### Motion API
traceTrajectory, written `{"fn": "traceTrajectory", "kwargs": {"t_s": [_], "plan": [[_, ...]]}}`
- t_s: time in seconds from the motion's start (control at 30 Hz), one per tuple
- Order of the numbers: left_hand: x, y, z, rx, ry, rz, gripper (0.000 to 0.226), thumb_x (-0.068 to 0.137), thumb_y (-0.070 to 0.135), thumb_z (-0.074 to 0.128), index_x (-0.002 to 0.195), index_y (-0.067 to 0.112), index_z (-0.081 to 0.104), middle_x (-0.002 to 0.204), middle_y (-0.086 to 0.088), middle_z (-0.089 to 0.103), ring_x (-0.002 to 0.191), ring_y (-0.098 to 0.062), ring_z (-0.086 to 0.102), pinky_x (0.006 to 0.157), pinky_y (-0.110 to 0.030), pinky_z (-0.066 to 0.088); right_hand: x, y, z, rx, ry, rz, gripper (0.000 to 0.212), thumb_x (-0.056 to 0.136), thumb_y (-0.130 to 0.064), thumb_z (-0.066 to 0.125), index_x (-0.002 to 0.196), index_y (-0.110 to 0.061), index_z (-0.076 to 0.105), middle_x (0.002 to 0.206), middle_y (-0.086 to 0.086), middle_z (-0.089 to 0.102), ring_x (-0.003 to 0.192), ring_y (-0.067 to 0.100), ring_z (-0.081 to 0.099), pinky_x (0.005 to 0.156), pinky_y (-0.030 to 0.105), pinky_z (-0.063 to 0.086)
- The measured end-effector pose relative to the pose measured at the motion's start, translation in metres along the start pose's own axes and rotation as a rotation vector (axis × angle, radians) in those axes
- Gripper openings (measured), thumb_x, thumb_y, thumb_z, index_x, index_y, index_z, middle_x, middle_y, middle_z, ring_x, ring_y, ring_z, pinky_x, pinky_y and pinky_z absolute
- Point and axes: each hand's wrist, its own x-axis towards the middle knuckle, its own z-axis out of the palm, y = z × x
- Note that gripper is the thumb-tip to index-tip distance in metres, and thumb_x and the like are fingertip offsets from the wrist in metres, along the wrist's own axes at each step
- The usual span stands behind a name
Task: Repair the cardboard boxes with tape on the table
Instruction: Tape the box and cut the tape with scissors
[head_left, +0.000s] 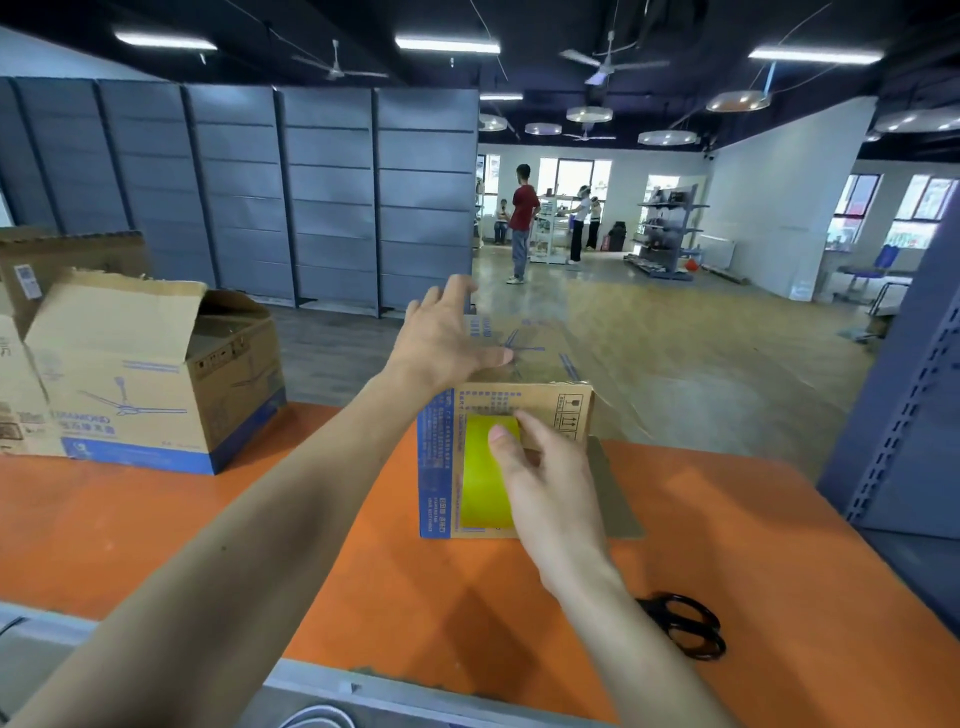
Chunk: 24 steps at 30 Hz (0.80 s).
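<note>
My left grip (447, 338) lay open and flat on the top of the long cardboard box (540, 358), fingers spread and reaching away from me, the thumb stretched out along the top panel. The box lay lengthwise on the orange tabletop (208, 519), its near end facing me and the rest running away toward the far edge. A broad strip of yellow tape (485, 483) ran vertically down that near end face, beside the blue printed band on its left edge. My right grip (550, 478) was open against the same face, holding nothing: the thumb pressed on the upper part of the yellow tape and the other fingers rested on the bare cardboard just to the right of it. A grey cardboard flap (615, 499) lay flat on the tabletop, touching the box's right side. A pair of black scissors (683, 626) lay on the tabletop near my right forearm, apart from the box. Well to the left stood an open cardboard box (145, 374) printed with a ceiling fan, its torn flaps standing up, with more cardboard behind it. Beyond the tabletop stood a row of grey shelving panels (322, 197), and a person in a red shirt (522, 223) stood far off on the floor.
</note>
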Motion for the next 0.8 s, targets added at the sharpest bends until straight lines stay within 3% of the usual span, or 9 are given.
{"fn": "traceTrajectory", "kwargs": {"t_s": [0.07,0.17,0.27,0.4,0.57,0.7,0.8], "plan": [[0.0,-0.002,-0.001,-0.009,-0.005,-0.037,0.067,0.08,0.042,0.082,0.136,0.031,0.046,0.109,0.002,0.046,0.114,-0.022,0.041,0.096,-0.032,0.036,-0.002,0.001,0.0,-0.026,0.0,-0.012,0.048,0.102,-0.038,0.055,0.147,-0.021,0.052,0.147,-0.006,0.055,0.135,0.011,0.049,0.114,0.032,0.037],[-0.004,-0.007,0.005,0.038,0.127,0.071,0.034,0.087,0.014,0.07,0.118,0.025,0.061,0.103,0.0,0.051,0.107,-0.03,0.05,0.092,-0.033,0.04,-0.003,0.002,-0.002,-0.049,-0.005,-0.021,0.048,0.102,-0.038,0.054,0.148,-0.023,0.051,0.148,-0.005,0.054,0.136,0.012,0.047,0.112,0.028,0.036],[-0.012,-0.008,0.005,-0.022,0.155,0.236,0.026,0.09,0.002,0.061,0.096,0.023,0.075,0.096,0.007,0.062,0.098,-0.021,0.052,0.087,-0.031,0.044,-0.003,0.004,-0.002,-0.059,-0.018,-0.022,0.048,0.102,-0.037,0.055,0.148,-0.023,0.051,0.148,-0.006,0.053,0.137,0.011,0.045,0.111,0.026,0.034],[-0.021,-0.007,-0.006,-0.011,-0.146,0.403,0.022,0.097,0.014,0.062,0.105,0.026,0.08,0.104,0.011,0.072,0.096,-0.008,0.063,0.09,-0.025,0.048,-0.004,0.006,0.0,-0.039,-0.018,-0.036,0.047,0.102,-0.037,0.055,0.146,-0.022,0.052,0.145,-0.005,0.056,0.135,0.013,0.049,0.111,0.029,0.037],[-0.027,-0.018,-0.008,0.024,-0.272,0.453,0.038,0.107,0.037,0.046,0.13,0.018,0.07,0.139,0.01,0.063,0.129,0.0,0.052,0.11,-0.016,0.037,-0.004,0.014,0.003,0.002,0.01,-0.079,0.05,0.102,-0.04,0.054,0.148,-0.022,0.05,0.148,-0.006,0.054,0.136,0.009,0.047,0.114,0.031,0.036],[-0.03,-0.026,-0.002,0.058,-0.256,0.474,0.048,0.108,0.045,0.036,0.141,0.02,0.061,0.146,0.008,0.058,0.138,-0.006,0.048,0.118,-0.031,0.037,-0.018,0.025,0.007,0.103,0.002,-0.088,0.062,0.096,-0.055,0.056,0.152,-0.033,0.039,0.149,-0.025,0.044,0.138,-0.006,0.038,0.118,0.029,0.033],[-0.028,-0.027,-0.002,0.103,-0.276,0.447,0.053,0.107,0.05,0.034,0.144,0.021,0.058,0.149,0.007,0.055,0.141,-0.007,0.045,0.119,-0.036,0.036,-0.021,0.027,0.006,0.089,0.062,-0.081,0.067,0.092,-0.068,0.052,0.15,-0.038,0.039,0.145,-0.026,0.048,0.133,0.008,0.05,0.112,0.041,0.042]]}}
